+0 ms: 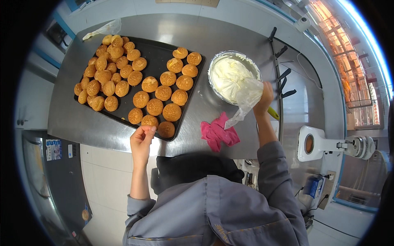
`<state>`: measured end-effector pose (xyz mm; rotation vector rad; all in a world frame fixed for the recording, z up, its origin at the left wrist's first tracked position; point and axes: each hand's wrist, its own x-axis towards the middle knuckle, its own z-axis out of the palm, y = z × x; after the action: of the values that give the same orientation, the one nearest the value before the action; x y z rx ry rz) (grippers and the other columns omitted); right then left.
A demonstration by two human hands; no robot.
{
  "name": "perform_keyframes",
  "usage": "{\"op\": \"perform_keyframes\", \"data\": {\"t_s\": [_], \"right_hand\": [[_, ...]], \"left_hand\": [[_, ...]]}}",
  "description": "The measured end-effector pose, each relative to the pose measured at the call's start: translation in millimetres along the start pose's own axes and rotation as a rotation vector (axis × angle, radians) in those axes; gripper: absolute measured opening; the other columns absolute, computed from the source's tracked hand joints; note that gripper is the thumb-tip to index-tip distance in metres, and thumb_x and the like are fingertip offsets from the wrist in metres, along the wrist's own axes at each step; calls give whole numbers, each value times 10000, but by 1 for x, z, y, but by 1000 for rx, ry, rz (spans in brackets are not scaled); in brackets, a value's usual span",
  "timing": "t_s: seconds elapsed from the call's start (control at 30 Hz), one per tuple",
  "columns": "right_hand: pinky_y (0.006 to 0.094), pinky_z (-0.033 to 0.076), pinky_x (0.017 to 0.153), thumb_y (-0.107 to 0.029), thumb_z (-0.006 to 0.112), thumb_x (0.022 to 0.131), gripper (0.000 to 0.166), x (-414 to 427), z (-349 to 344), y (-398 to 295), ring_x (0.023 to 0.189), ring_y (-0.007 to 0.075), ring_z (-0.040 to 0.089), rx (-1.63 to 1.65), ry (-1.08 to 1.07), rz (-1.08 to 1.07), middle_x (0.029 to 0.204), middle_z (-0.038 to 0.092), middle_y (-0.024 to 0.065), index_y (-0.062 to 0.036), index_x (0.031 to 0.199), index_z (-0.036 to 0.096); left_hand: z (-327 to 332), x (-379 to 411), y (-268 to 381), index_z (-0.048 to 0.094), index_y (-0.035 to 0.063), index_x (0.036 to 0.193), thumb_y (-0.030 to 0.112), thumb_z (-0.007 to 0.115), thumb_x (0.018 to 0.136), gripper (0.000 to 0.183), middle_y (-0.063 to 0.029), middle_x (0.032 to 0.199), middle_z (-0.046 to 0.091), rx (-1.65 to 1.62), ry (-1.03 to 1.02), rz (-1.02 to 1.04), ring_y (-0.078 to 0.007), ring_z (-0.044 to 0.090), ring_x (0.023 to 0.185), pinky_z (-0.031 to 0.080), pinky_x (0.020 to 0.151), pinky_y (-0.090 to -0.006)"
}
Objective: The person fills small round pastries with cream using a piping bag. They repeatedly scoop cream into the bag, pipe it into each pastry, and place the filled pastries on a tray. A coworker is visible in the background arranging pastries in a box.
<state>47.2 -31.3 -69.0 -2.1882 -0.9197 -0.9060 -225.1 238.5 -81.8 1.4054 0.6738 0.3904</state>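
Observation:
My left hand (142,139) is at the near edge of a black baking tray (150,50), thumb and forefinger drawn together. Its fingertips overlap the front of a round, crackle-topped choux bun (150,120); whether they grip it is unclear. Beside that bun sits a darker one (166,129) in the tray's near corner. My right hand (264,97) grips a clear plastic piping bag (251,92) at the right rim of a metal bowl (212,84). Pale cream (229,72) fills the bowl, and the bag lies partly over it. The bag's loose end hangs toward a crumpled pink cloth (219,132).
Many buns (104,76) are heaped on the tray's left side. Another plastic bag (106,29) lies behind the tray on the steel table (181,27). Right of the bowl are a green handle (273,113) and several black-handled knives (284,74). A white stand mixer (320,143) stands further right.

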Motion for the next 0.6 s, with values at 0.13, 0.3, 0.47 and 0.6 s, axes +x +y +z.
{"op": "perform_keyframes", "data": {"t_s": [0.13,0.3,0.47,0.6], "right_hand": [[324,373,569,-268,516,793,238,6,-42,-26,625,218,454,377,237,570,667,451,63,-43,725,480],[289,400,633,-388,373,888,370,36,-99,-38,664,141,426,687,594,830,685,407,34,-60,718,398],[384,427,758,-379,344,894,350,40,-112,-23,748,209,467,1008,863,999,777,436,68,-59,753,368],[403,407,820,-382,336,892,368,38,-101,-25,880,264,502,1284,864,1273,913,503,100,-29,891,441]], "left_hand": [[2,2,1,561,34,729,117,595,789,108,80,598,445,-31,15,-6,5,333,516,253,460,-145],[27,10,-2,593,26,765,88,608,776,64,94,597,428,-76,-95,32,12,337,528,248,465,-138],[81,0,35,611,7,827,52,585,775,73,39,639,521,63,-574,163,-14,410,548,317,478,-166],[137,-10,69,561,25,996,87,584,777,229,7,720,555,56,-956,112,-42,478,604,366,529,-172]]}}
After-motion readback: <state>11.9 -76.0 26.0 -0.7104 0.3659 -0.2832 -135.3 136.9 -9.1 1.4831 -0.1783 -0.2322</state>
